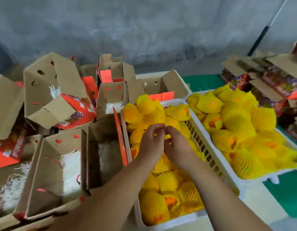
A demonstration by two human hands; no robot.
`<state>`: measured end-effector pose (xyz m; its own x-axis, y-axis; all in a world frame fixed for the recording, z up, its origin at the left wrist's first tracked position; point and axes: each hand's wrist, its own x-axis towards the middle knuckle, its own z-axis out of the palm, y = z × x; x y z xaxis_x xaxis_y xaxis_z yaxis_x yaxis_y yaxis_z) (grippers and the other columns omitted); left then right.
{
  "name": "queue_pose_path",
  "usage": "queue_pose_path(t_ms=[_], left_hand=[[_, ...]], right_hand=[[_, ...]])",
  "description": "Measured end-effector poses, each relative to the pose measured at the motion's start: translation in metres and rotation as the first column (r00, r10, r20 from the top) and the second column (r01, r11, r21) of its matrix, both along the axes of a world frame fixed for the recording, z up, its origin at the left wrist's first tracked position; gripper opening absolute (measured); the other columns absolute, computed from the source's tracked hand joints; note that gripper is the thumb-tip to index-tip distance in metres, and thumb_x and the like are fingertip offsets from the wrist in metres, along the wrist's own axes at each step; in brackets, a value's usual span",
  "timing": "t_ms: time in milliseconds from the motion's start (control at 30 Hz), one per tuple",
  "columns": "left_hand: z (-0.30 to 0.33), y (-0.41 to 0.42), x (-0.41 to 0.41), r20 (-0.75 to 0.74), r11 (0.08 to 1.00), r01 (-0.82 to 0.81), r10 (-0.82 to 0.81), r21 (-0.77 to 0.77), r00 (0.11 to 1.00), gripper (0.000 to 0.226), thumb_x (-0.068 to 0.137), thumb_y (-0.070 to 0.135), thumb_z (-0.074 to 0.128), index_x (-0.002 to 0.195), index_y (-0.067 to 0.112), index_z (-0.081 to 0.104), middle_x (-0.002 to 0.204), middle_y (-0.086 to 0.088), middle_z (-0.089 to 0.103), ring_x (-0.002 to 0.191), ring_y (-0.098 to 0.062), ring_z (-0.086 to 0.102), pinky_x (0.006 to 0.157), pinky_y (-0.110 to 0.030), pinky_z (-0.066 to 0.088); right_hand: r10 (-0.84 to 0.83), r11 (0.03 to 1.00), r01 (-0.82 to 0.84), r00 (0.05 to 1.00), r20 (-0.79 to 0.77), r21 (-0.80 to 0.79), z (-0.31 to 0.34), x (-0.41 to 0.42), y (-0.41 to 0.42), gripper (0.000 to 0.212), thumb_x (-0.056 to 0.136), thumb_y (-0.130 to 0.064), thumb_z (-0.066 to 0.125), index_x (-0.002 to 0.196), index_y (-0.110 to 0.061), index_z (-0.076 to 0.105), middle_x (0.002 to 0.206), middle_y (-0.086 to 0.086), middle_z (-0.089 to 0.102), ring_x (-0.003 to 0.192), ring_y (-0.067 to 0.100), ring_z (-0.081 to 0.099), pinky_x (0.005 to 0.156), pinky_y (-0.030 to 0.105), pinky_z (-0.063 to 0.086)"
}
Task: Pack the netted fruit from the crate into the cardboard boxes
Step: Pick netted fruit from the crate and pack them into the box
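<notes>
We are at the picking step. Our left hand [151,145] and right hand [176,145] meet over the near white crate [211,157] of yellow netted fruit [169,180], fingertips curled together; we cannot tell what they pinch. Next, lift one fruit left into the open cardboard box [49,172], lined with pale shreds.

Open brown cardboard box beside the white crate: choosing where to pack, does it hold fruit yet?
No fruit: the open brown cardboard box shows only pale shredded padding inside.

Grey concrete wall [144,22], green floor surface [204,82], dark pole [259,40] leaning
</notes>
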<state>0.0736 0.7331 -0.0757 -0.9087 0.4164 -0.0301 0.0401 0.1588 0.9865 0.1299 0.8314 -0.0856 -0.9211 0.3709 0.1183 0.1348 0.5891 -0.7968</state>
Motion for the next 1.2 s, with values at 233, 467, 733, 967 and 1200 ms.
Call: queue_pose_path(t_ms=[233, 467, 733, 967, 1200], left_hand=[[-0.005, 0.039, -0.034, -0.201, 0.932, 0.052, -0.132, -0.359, 0.971, 0.033, 0.104, 0.017, 0.054, 0.135, 0.024, 0.061, 0.14, 0.004, 0.06, 0.123, -0.015, 0.059, 0.099, -0.036, 0.052], [-0.038, 0.041, -0.03, -0.147, 0.908, 0.013, -0.081, -0.418, 0.986, 0.031, 0.104, 0.014, 0.054, 0.133, 0.019, 0.062, 0.136, 0.004, 0.061, 0.115, -0.013, 0.061, 0.095, -0.031, 0.051], [-0.035, 0.08, -0.039, 0.161, 0.991, -0.099, 0.112, -0.09, 0.98, 0.043, 0.1, 0.032, 0.065, 0.141, 0.028, 0.052, 0.128, 0.012, 0.06, 0.108, 0.0, 0.058, 0.073, -0.01, 0.049], [-0.037, 0.102, -0.04, 0.383, 0.992, -0.082, 0.038, 0.1, 0.923, 0.064, 0.089, 0.048, 0.074, 0.147, 0.03, 0.051, 0.147, 0.003, 0.057, 0.133, -0.018, 0.056, 0.102, -0.043, 0.054], [-0.045, 0.085, -0.034, 0.36, 0.957, -0.275, 0.225, 0.094, 0.906, 0.071, 0.096, 0.04, 0.069, 0.157, 0.029, 0.034, 0.15, 0.008, 0.048, 0.124, -0.024, 0.062, 0.077, -0.032, 0.064]], right_hand=[[-0.108, 0.762, -0.114, 0.949, 0.298, 0.638, -0.028, -0.091, 0.129, 0.089, 0.091, -0.017, 0.06, 0.164, -0.019, 0.007, 0.168, 0.007, 0.017, 0.149, 0.036, 0.023, 0.117, 0.044, 0.03], [-0.165, 0.694, 0.056, 0.983, 0.082, 0.718, -0.066, -0.09, 0.155, 0.095, 0.078, -0.03, 0.082, 0.156, -0.019, 0.029, 0.138, 0.008, 0.045, 0.114, 0.029, 0.045, 0.095, 0.039, 0.046], [0.004, 0.973, 0.013, 0.997, -0.076, 0.228, -0.053, -0.069, 0.153, 0.089, 0.062, -0.067, 0.076, 0.136, -0.021, 0.058, 0.13, 0.001, 0.057, 0.12, 0.022, 0.053, 0.099, 0.04, 0.048], [0.171, 0.969, -0.143, 0.977, -0.127, 0.203, -0.056, -0.068, 0.151, 0.089, 0.066, -0.049, 0.085, 0.144, -0.031, 0.047, 0.121, -0.009, 0.038, 0.11, 0.003, 0.047, 0.091, 0.029, 0.052], [0.274, 0.959, -0.277, 0.96, 0.048, 0.055, -0.077, -0.072, 0.141, 0.128, 0.065, -0.065, 0.084, 0.158, -0.053, -0.004, 0.148, -0.016, 0.027, 0.132, 0.01, 0.042, 0.099, 0.03, 0.044]])
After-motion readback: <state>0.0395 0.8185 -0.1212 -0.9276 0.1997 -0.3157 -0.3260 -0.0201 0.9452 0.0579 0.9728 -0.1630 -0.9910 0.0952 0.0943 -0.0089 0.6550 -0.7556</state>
